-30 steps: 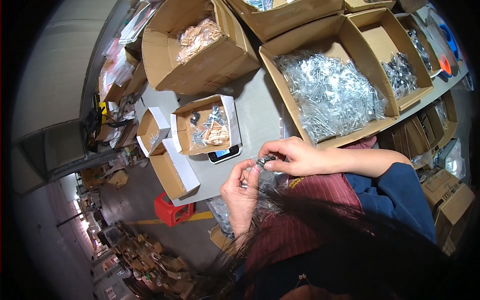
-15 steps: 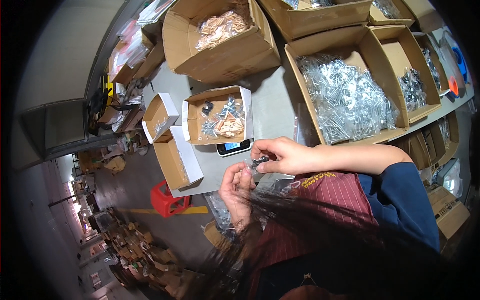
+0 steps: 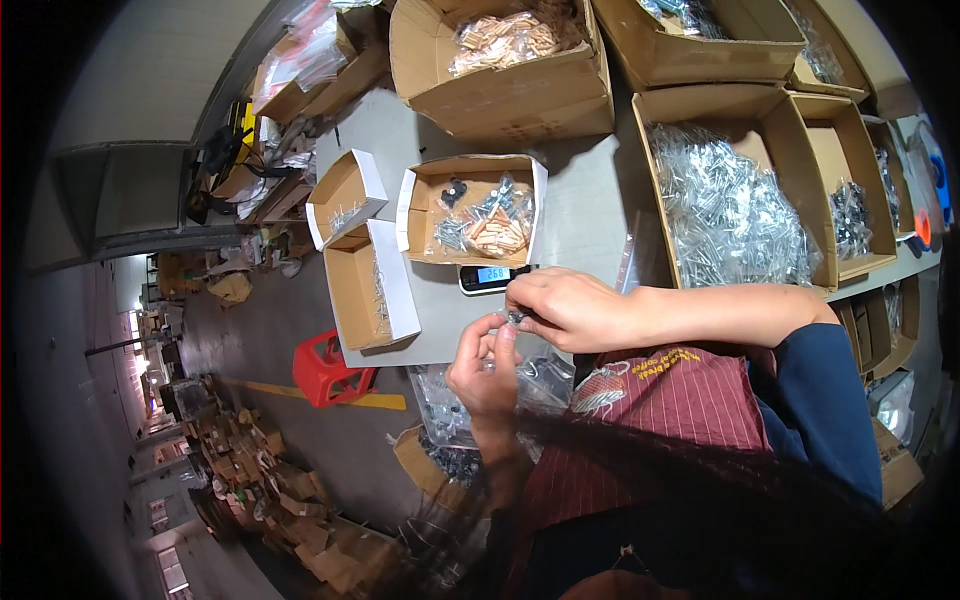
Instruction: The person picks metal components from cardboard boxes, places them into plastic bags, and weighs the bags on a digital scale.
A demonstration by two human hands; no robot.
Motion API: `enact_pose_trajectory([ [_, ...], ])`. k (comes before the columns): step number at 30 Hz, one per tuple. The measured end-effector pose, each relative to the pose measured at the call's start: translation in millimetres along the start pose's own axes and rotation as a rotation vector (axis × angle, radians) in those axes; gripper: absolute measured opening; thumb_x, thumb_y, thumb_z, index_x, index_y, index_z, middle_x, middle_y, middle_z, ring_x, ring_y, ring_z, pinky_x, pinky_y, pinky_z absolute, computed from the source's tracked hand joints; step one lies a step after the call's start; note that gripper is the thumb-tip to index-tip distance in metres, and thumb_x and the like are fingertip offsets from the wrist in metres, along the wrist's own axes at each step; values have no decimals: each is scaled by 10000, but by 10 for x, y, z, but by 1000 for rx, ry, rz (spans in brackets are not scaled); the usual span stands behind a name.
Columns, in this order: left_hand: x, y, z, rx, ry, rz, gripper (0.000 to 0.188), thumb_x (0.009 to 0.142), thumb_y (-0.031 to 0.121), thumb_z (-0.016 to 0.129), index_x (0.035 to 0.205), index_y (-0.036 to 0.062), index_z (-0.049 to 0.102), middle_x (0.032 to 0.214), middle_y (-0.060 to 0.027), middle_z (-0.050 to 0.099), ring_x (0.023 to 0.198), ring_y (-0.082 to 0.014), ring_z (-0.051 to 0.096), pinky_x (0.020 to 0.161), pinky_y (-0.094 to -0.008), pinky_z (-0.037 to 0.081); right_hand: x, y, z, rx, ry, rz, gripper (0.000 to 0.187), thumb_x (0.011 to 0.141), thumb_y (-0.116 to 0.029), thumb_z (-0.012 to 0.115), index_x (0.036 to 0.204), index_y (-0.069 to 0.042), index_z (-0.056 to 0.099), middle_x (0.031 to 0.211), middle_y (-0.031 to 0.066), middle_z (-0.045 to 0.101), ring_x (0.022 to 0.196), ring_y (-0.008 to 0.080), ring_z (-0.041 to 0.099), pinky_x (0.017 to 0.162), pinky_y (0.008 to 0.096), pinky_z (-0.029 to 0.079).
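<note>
At the near edge of the grey table (image 3: 590, 195), just on the person's side of the digital scale (image 3: 490, 280), a small packet of dark parts (image 3: 517, 317) sat pinched between the fingertips of both hands; the left hand (image 3: 484, 372) gripped it with thumb and forefinger from the lower left, while the right hand (image 3: 572, 310) gripped it from the right, fingers bent over its top; which way its long axis ran could not be told, as the fingertips covered most of it.

From the hands, the open carton tray (image 3: 426, 196) lay beyond and a little to the left, seemingly resting on the scale, its longer side running roughly left to right; the right hand was the nearer of the two to it, though neither touched it; bagged wooden dowels (image 3: 497, 236) and dark fittings (image 3: 453, 192) lay inside.

Against the frame half a second earlier, less of the packet showed between the fingers; the tray and scale had shifted rightward in the view, while the tray's contents looked unaltered; both hands remained closed on the packet.
</note>
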State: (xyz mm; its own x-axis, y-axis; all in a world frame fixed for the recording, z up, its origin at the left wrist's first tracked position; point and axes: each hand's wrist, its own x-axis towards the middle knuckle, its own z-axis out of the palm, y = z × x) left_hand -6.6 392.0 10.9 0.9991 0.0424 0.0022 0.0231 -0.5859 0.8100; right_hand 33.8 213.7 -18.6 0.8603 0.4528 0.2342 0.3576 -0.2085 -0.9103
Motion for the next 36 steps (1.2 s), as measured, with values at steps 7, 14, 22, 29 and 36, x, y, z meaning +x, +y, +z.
enact_pose_trajectory([
  [7, 56, -296, -263, -510, 346, 32, 155, 960, 89, 592, 1078, -9, 570, 645, -9, 540, 575, -64, 472, 542, -203, 351, 583, 32, 60, 95, -55, 46, 249, 836, -27, 610, 1067, -32, 520, 907, 219, 618, 905, 428, 623, 751, 476, 488],
  [14, -64, -423, -279, -526, 271, -208, 206, 957, 164, 622, 1074, 3, 571, 628, 1, 523, 567, -56, 441, 521, -208, 320, 1689, 1019, -5, -86, 112, 145, 292, 736, -6, 563, 1021, 0, 625, 961, 217, 680, 931, 394, 647, 810, 448, 504],
  [22, -420, -840, -272, -551, 231, -359, 142, 977, 142, 598, 1016, 7, 581, 702, -9, 575, 622, -67, 496, 560, -199, 356, 1348, 340, -378, 80, 141, -220, 292, 755, -15, 551, 1037, 2, 629, 1010, 157, 687, 993, 299, 664, 890, 383, 514],
  [29, -667, -1380, -18, -187, -13, -459, 180, 1004, 228, 581, 1017, 51, 551, 709, -9, 597, 613, -86, 547, 557, -239, 427, -374, 70, -633, -71, -564, 13, 145, 785, -50, 576, 918, -8, 615, 805, 162, 627, 775, 341, 655, 719, 461, 537],
  [36, -477, -1206, 272, 162, -141, -288, 178, 991, 234, 595, 997, 58, 564, 701, -25, 619, 610, -80, 571, 559, -256, 464, -826, 303, -429, -450, -302, -6, 241, 680, -66, 626, 911, 3, 632, 840, 147, 645, 842, 326, 662, 755, 418, 538],
])
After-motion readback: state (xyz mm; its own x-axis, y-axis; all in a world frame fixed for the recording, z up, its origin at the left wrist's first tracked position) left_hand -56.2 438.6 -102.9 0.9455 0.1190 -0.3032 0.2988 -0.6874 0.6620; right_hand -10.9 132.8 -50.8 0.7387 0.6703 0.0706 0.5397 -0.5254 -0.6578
